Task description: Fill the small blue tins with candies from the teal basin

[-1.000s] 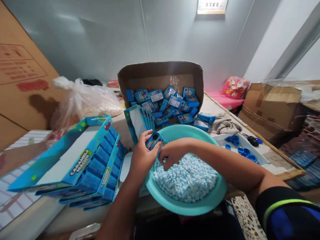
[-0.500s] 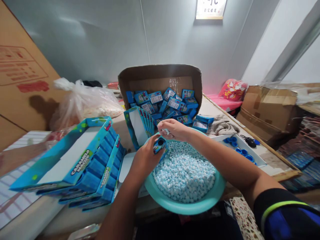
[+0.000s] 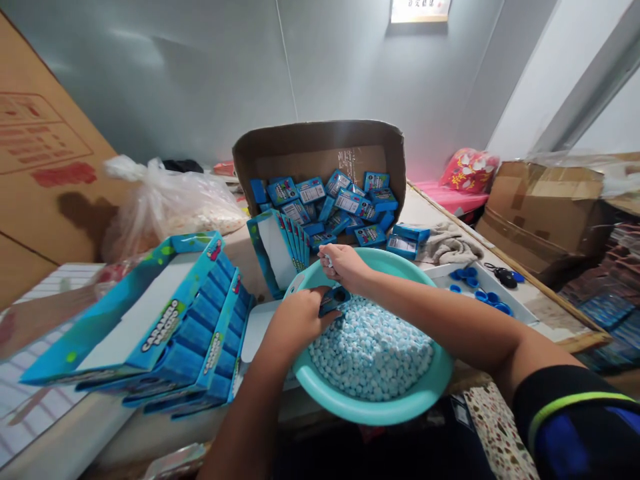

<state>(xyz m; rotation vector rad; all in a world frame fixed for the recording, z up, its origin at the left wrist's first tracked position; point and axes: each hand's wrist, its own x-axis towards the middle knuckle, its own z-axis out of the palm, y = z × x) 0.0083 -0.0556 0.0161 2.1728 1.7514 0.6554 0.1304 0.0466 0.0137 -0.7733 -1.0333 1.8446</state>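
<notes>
A turquoise basin point(image 3: 373, 412) holds a heap of small pale-blue and white candies point(image 3: 373, 353). Over its left side, my left hand point(image 3: 305, 317) grips a small blue candy box point(image 3: 334, 300) with a round dark opening showing on its upper end. Just above that box is my right hand point(image 3: 345, 263), closed in a fist, with white candies peeking out between the fingers. How many it holds is hidden. Both hands are over the basin, close together.
A carton point(image 3: 320, 143) behind the basin holds many small blue boxes. Stacked blue display trays point(image 3: 165, 327) stand at left. On the right, a white tray point(image 3: 520, 323) carries blue caps, beside a grey cloth point(image 3: 453, 245) and keys point(image 3: 503, 275).
My left hand has moved right and slightly down with the candy box, which has turned. My right fist stays above it, still holding candies. The view has shifted slightly.
</notes>
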